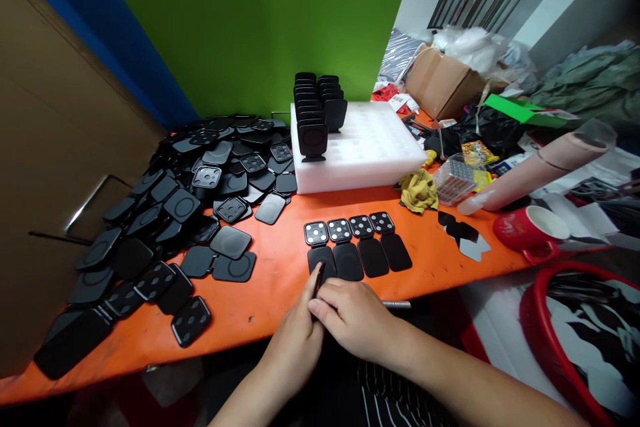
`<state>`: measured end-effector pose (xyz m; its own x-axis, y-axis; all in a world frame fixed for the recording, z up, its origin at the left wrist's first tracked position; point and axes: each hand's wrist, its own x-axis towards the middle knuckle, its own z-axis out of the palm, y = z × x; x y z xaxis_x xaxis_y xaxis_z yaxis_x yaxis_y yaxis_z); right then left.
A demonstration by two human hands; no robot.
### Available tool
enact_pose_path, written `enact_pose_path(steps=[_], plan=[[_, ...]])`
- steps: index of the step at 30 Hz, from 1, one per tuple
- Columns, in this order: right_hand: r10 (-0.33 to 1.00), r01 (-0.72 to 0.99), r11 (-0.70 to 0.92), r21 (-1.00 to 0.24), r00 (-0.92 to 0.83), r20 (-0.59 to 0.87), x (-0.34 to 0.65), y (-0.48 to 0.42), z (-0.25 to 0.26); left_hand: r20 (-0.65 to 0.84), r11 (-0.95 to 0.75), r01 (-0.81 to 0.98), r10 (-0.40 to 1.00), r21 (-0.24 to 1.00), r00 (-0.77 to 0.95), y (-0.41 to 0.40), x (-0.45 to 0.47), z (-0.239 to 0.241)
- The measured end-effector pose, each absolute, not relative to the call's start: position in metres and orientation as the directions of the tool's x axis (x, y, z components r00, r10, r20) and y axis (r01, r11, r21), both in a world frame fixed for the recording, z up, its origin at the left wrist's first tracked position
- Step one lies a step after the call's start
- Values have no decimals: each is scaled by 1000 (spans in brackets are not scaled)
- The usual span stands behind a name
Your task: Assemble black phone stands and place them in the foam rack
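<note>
At the table's front edge my left hand is closed around a thin black piece, seen nearly edge-on, probably a folding charging pad. My right hand is curled against the left one, its thumb over the left fingers; whatever its fingers grip is hidden. Just beyond the hands lies a row of several opened charging pads, their far halves dotted with pale round spots. A silver rod shows beside my right hand; I cannot tell whether it is held.
A large heap of black charging pads covers the table's left side. More stand upright on a white foam block. To the right are a yellow cloth, a clear plastic box, a red mug and a red-rimmed bin.
</note>
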<state>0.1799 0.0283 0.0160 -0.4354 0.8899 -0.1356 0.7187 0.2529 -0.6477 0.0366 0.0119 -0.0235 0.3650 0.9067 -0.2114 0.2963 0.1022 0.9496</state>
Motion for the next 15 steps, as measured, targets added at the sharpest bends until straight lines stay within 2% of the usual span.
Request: enact_pose_path(steps=[3,10,15], plan=[[898,720,229,-655,-416,-143,180,29,18,-231,142,258,906,956,355,14,39,-29],[852,781,304,-545,-479,-211,187,32,25,-206,20,470,915,882,346,17,39,-31],[876,755,194,-626,-421,-235,185,31,23,-235,7,519,897,854,375,17,40,-23]])
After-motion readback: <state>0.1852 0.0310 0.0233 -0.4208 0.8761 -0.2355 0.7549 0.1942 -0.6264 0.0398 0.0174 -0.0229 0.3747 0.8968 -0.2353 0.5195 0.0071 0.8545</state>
